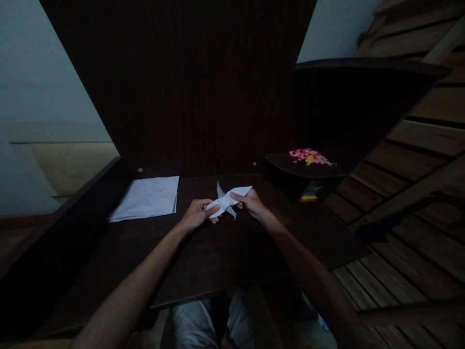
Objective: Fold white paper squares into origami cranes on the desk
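Between my two hands is a white folded-paper crane (225, 200), held just above the dark desktop. It has pointed flaps: two broad ones reach out to the sides, and two narrow ones stick up and down. My left hand (200, 213) pinches the lower-left flap, thumb on top and fingers underneath. On the upper-right flap, my right hand (251, 202) grips with its thumb across the paper, the fingers partly hidden behind it.
A stack of creased white paper sheets (148, 198) lies at the desk's back left. Small pink and yellow pieces (311, 156) are heaped on a corner shelf (286, 167) at the right. Under that shelf is a small yellow-edged item (309, 198). A tall dark panel (189, 87) closes off the back.
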`<act>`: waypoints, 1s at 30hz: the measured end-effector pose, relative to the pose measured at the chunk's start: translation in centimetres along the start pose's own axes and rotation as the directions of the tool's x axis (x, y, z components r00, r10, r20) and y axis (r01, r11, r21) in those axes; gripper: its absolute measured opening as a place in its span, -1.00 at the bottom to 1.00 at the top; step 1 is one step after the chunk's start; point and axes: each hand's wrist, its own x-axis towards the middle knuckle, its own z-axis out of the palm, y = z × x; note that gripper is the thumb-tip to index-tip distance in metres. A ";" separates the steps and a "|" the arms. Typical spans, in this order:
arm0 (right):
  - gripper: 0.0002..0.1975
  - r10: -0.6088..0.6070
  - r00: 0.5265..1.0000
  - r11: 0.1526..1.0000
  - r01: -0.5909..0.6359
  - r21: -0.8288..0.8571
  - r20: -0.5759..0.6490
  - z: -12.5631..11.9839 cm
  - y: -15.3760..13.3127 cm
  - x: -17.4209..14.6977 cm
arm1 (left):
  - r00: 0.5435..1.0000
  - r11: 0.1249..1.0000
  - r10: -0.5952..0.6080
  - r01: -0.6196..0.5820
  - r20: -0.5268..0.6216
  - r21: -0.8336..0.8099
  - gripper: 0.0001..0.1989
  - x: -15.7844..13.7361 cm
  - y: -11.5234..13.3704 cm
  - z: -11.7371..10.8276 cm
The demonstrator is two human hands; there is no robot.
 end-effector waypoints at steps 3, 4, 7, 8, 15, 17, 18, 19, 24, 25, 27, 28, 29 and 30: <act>-0.66 0.010 1.000 1.000 -0.010 -0.006 0.006 0.0 -0.2 -0.1 | 1.000 1.000 -0.010 0.010 0.017 0.002 -0.66 0.0 0.2 0.0; -0.66 0.012 1.000 1.000 -0.012 -0.007 0.001 0.1 -0.3 -0.1 | 1.000 1.000 -0.013 0.013 0.022 -0.001 -0.66 -0.1 0.3 0.0; -0.66 0.016 1.000 1.000 -0.016 -0.003 -0.003 0.0 -0.3 -0.1 | 0.999 1.000 -0.018 0.018 0.026 -0.016 -0.66 -0.1 0.5 -0.1; -0.67 0.015 1.000 1.000 -0.015 0.000 0.000 0.0 -0.3 -0.1 | 0.999 1.000 -0.019 0.019 0.026 -0.019 -0.66 -0.1 0.5 -0.1; -0.65 0.058 0.998 0.998 -0.058 0.005 -0.032 0.2 0.1 0.1 | 1.000 0.999 -0.016 0.016 -0.008 -0.039 -0.63 0.0 -0.4 0.0; -0.63 0.072 0.995 0.997 -0.071 0.024 -0.061 0.2 0.0 0.1 | 0.999 0.998 -0.006 0.003 -0.046 -0.064 -0.61 0.1 -0.6 0.0; -0.62 0.068 0.995 0.997 -0.066 0.033 -0.077 0.3 -0.1 0.1 | 0.998 0.997 0.000 -0.005 -0.068 -0.079 -0.61 0.1 -0.6 0.0; -0.62 0.054 0.994 0.998 -0.051 0.036 -0.097 0.3 -0.2 0.1 | 0.996 0.995 0.007 -0.015 -0.091 -0.094 -0.60 0.2 -0.6 0.0; -0.63 -0.123 0.969 0.990 0.106 -0.094 -0.213 0.3 -0.1 -0.2 | 0.976 0.985 0.008 -0.045 -0.216 -0.168 -0.57 0.5 -0.7 -0.1; -0.64 -0.175 0.963 0.979 0.149 -0.138 -0.204 0.4 -0.1 -0.4 | 0.971 0.982 0.001 -0.045 -0.238 -0.182 -0.56 0.5 -0.8 -0.1; -0.69 -0.274 0.951 0.945 0.239 -0.223 -0.144 0.7 -0.1 -0.8 | 0.964 0.977 -0.013 -0.045 -0.264 -0.209 -0.56 0.6 -0.9 -0.1; -0.70 -0.314 0.943 0.922 0.276 -0.271 -0.111 0.9 -0.1 -1.0 | 0.963 0.974 -0.018 -0.044 -0.268 -0.224 -0.56 0.6 -1.0 -0.1; -0.71 -0.360 0.929 0.890 0.316 -0.328 -0.081 1.1 -0.1 -1.1 | 0.963 0.970 -0.023 -0.043 -0.269 -0.238 -0.56 0.6 -1.0 -0.1; -0.72 -0.402 0.914 0.850 0.347 -0.397 -0.061 1.3 -0.2 -1.3 | 0.963 0.966 -0.029 -0.042 -0.267 -0.254 -0.56 0.6 -1.1 0.0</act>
